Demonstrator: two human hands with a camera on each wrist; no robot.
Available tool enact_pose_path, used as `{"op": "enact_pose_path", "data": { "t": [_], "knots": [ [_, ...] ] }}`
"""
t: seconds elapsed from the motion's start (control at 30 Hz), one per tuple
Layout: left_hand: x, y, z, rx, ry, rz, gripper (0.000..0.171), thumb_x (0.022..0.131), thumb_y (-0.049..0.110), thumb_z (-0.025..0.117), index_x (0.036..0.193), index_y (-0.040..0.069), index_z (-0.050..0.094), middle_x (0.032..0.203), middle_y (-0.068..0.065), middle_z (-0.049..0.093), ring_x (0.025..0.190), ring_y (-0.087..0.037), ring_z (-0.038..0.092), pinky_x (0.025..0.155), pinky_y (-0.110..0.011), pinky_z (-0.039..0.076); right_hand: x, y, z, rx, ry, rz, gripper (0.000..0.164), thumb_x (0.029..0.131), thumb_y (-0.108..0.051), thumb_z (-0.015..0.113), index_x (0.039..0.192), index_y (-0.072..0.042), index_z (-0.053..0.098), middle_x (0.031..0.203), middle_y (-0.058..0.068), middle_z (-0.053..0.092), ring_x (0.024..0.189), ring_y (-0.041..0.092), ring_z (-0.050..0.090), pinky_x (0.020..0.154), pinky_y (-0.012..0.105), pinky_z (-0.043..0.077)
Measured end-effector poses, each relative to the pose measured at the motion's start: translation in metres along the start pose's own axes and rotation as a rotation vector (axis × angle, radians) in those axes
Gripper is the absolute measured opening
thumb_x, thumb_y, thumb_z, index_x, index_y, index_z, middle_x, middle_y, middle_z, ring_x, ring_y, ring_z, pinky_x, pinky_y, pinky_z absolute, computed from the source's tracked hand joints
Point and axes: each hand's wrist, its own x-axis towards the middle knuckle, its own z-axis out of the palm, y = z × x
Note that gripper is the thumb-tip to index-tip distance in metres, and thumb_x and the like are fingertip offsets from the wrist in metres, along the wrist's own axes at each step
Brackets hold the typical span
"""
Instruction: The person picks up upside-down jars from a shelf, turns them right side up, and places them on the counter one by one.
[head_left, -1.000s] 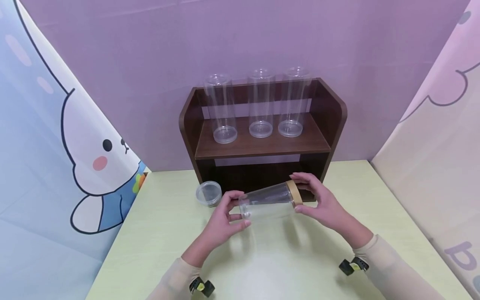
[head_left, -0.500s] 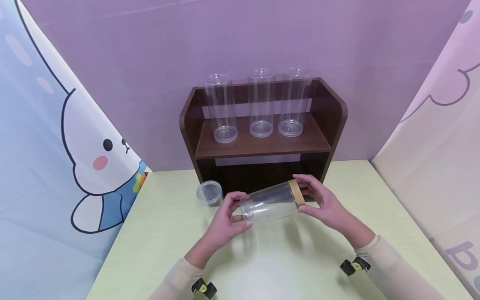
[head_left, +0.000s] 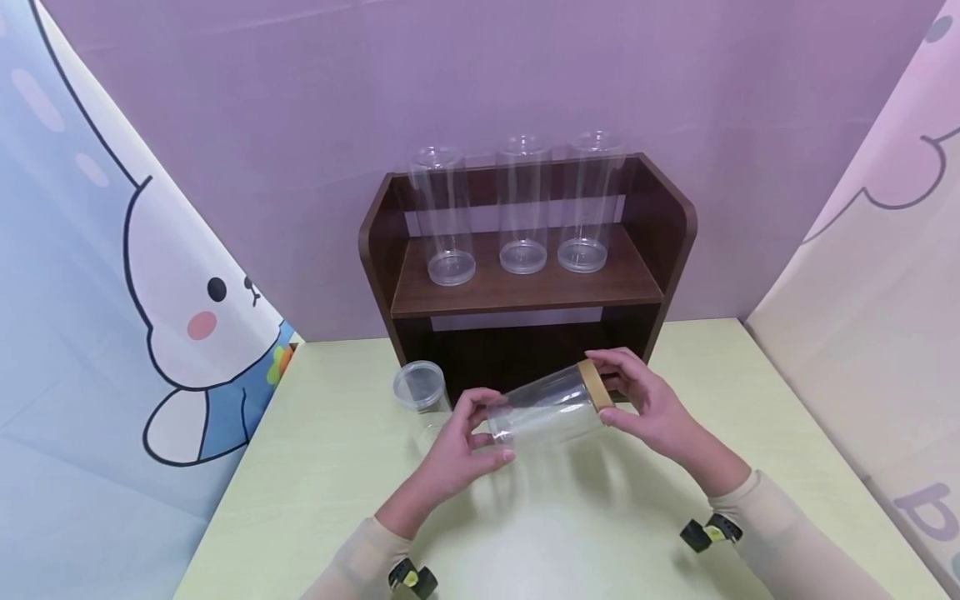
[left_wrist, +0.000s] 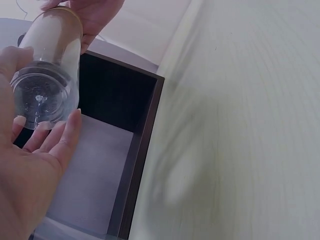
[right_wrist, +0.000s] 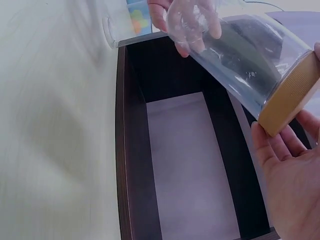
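A clear cylindrical jar (head_left: 547, 408) with a tan, ribbed-edge lid (head_left: 595, 384) is held in the air in front of the shelf, tilted so the lid end is higher. At its base, my left hand (head_left: 455, 450) curls its fingers and thumb round the clear end. My right hand (head_left: 652, 408) grips the lid at the other end, thumb below and fingers above. In the left wrist view the round base (left_wrist: 40, 97) faces the camera. Nothing shows inside the jar. A second clear container (head_left: 420, 387) stands on the table just beyond my left hand, partly hidden by it.
A dark brown two-tier shelf (head_left: 525, 296) stands at the back of the pale table (head_left: 315, 500). Three tall clear cylinders (head_left: 442, 217) stand on its upper board. Behind is a purple backdrop (head_left: 300, 125); printed cloth panels flank both sides.
Both hands and the jar have shifted slightly to the right, with the base end sinking a little. More of the clear container behind my left hand now shows.
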Motion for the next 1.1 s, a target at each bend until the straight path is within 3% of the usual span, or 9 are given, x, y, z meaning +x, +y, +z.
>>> {"op": "enact_pose_path", "data": {
  "t": [0.3, 0.5, 0.6, 0.73, 0.93, 1.1],
  "knots": [
    [0.002, -0.003, 0.002, 0.128, -0.02, -0.033, 0.079, 0.089, 0.0, 0.091, 0.151, 0.016, 0.045, 0.155, -0.006, 0.055, 0.145, -0.021, 0.057, 0.108, -0.042, 0.059, 0.003, -0.005, 0.001, -0.035, 0.022, 0.015, 0.073, 0.089, 0.017, 0.077, 0.156, 0.007, 0.051, 0.144, 0.015, 0.054, 0.128, 0.021, 0.055, 0.107, 0.021, 0.052],
    [0.003, -0.007, 0.002, 0.245, -0.055, -0.061, 0.079, 0.089, 0.012, 0.095, 0.151, 0.019, 0.046, 0.154, -0.009, 0.056, 0.142, -0.02, 0.055, 0.111, -0.04, 0.056, 0.006, -0.006, 0.004, -0.061, 0.028, 0.011, 0.071, 0.089, 0.016, 0.078, 0.155, 0.006, 0.054, 0.145, 0.015, 0.055, 0.127, 0.02, 0.056, 0.107, 0.021, 0.051],
    [0.004, -0.009, 0.004, 0.288, -0.072, -0.078, 0.08, 0.088, 0.017, 0.097, 0.151, 0.02, 0.047, 0.152, -0.004, 0.057, 0.14, -0.019, 0.055, 0.111, -0.04, 0.055, 0.008, -0.007, 0.006, -0.07, 0.026, 0.004, 0.07, 0.089, 0.015, 0.079, 0.155, 0.003, 0.057, 0.146, 0.014, 0.056, 0.126, 0.02, 0.057, 0.106, 0.021, 0.05],
    [0.004, -0.009, 0.005, 0.32, -0.079, -0.105, 0.081, 0.087, 0.019, 0.098, 0.151, 0.022, 0.048, 0.149, 0.004, 0.057, 0.139, -0.018, 0.055, 0.112, -0.04, 0.054, 0.011, -0.007, 0.009, -0.075, 0.021, -0.009, 0.07, 0.09, 0.013, 0.079, 0.155, -0.003, 0.059, 0.146, 0.014, 0.056, 0.124, 0.02, 0.059, 0.104, 0.021, 0.051],
    [0.003, -0.009, 0.008, 0.346, -0.099, -0.132, 0.083, 0.087, 0.019, 0.097, 0.152, 0.022, 0.046, 0.15, -0.003, 0.056, 0.135, -0.018, 0.057, 0.112, -0.038, 0.054, 0.014, -0.009, 0.015, -0.065, 0.019, -0.002, 0.07, 0.091, 0.012, 0.08, 0.155, -0.007, 0.06, 0.145, 0.012, 0.056, 0.121, 0.021, 0.059, 0.101, 0.022, 0.053],
    [0.003, -0.012, 0.01, 0.356, -0.113, -0.143, 0.084, 0.086, 0.023, 0.098, 0.153, 0.021, 0.046, 0.148, 0.003, 0.055, 0.132, -0.017, 0.059, 0.111, -0.037, 0.054, 0.015, -0.013, 0.021, -0.083, 0.017, 0.03, 0.069, 0.091, 0.007, 0.083, 0.155, -0.009, 0.062, 0.145, 0.009, 0.055, 0.12, 0.024, 0.059, 0.098, 0.023, 0.054]
  ]
}}
